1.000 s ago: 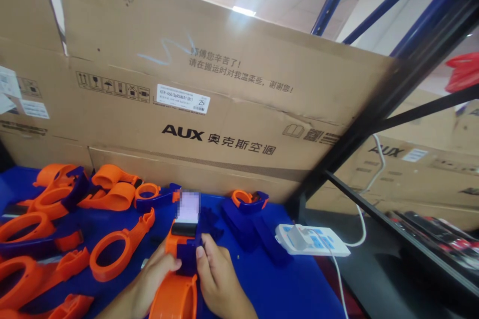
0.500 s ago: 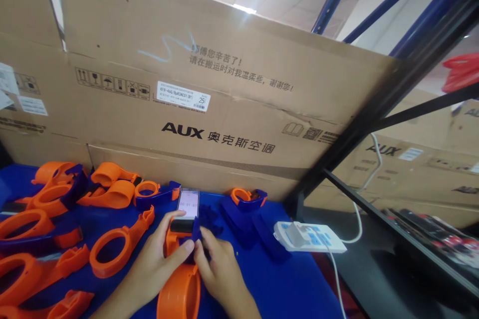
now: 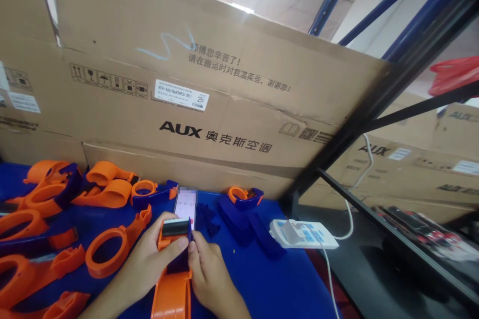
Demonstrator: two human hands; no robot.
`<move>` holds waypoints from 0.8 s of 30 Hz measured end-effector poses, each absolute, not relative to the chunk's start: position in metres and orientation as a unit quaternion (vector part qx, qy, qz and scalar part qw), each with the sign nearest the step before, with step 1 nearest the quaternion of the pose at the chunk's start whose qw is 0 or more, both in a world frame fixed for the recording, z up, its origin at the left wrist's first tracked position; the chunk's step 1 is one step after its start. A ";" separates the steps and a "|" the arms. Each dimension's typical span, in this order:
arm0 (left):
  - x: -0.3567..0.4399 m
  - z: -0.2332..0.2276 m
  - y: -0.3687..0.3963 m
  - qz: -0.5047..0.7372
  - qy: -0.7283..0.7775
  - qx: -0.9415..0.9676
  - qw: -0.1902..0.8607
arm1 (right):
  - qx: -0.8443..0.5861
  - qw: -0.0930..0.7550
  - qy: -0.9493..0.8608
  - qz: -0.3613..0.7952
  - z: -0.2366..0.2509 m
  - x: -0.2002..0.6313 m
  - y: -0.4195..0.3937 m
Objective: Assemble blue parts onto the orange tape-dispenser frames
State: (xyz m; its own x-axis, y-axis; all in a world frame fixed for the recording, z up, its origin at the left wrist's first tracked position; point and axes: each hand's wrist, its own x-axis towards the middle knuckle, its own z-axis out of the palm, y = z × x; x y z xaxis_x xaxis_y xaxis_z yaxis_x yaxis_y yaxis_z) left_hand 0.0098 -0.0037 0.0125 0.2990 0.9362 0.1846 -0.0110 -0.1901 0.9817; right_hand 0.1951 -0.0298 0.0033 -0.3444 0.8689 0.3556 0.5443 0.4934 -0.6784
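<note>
"What is being held by the 2 hands?"

"An orange tape dispenser (image 3: 172,291), at the near edge of the tabletop (image 3: 258,284). It is gripped by the left hand (image 3: 154,255), curled around it with the thumb laid across, and its blue side plate (image 3: 189,227) is pinched by the right hand (image 3: 208,266). Whether the tabletop is touched cannot be told."

"And around it?"

"Orange dispenser parts (image 3: 100,270) are spread to the left. Just past the black roller (image 3: 175,228), a phone (image 3: 185,209) is seen; a power strip (image 3: 304,234) is placed right."

"Farthest?"

"The tabletop is backed by an AUX carton (image 3: 224,109)."
</note>
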 end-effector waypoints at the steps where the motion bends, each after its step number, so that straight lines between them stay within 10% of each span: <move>1: 0.009 0.012 -0.004 0.463 0.369 0.618 0.518 | -0.445 0.366 -0.783 0.234 0.003 0.194 -0.030; 24: 0.010 0.019 -0.007 0.448 0.395 0.648 0.472 | -0.456 0.362 -0.796 0.166 0.002 0.205 -0.023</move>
State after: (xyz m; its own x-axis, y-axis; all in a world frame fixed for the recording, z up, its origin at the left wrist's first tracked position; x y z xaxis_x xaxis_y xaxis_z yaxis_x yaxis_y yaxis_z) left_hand 0.0097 -0.0067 0.0187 0.2856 0.9357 0.2071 0.0889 -0.2410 0.9665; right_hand 0.2049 -0.0232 0.0022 -0.3223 0.8455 0.4257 0.6057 0.5298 -0.5937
